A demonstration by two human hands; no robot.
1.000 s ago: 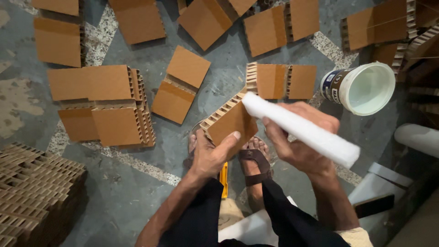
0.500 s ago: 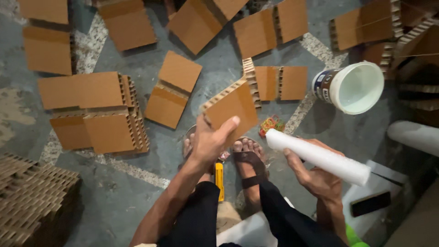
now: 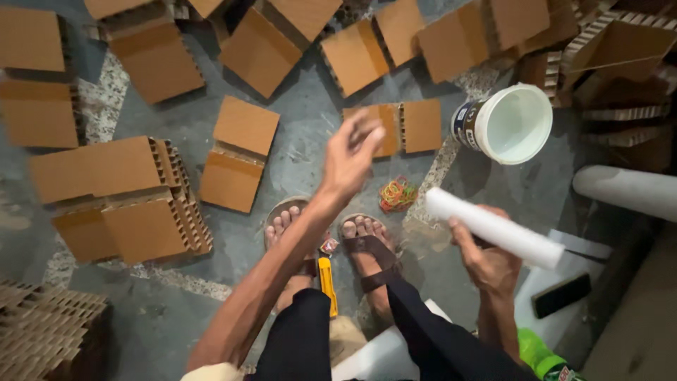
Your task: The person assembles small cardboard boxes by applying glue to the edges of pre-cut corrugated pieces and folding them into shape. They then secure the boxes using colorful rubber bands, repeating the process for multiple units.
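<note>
Hands above floor with cardboard pieces
Right hand [image 3: 490, 262] is closed around a white roll [image 3: 493, 227]; left hand [image 3: 350, 159] is lifted, fingers loosely bent, holding nothing. Coloured rubber bands [image 3: 397, 194] lie between both hands, white bucket [image 3: 509, 123] beyond the roll.

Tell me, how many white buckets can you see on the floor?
1. The white bucket lies tipped on the floor at the upper right, beyond the right hand holding a white roll. Others could be hidden outside the picture.
</note>
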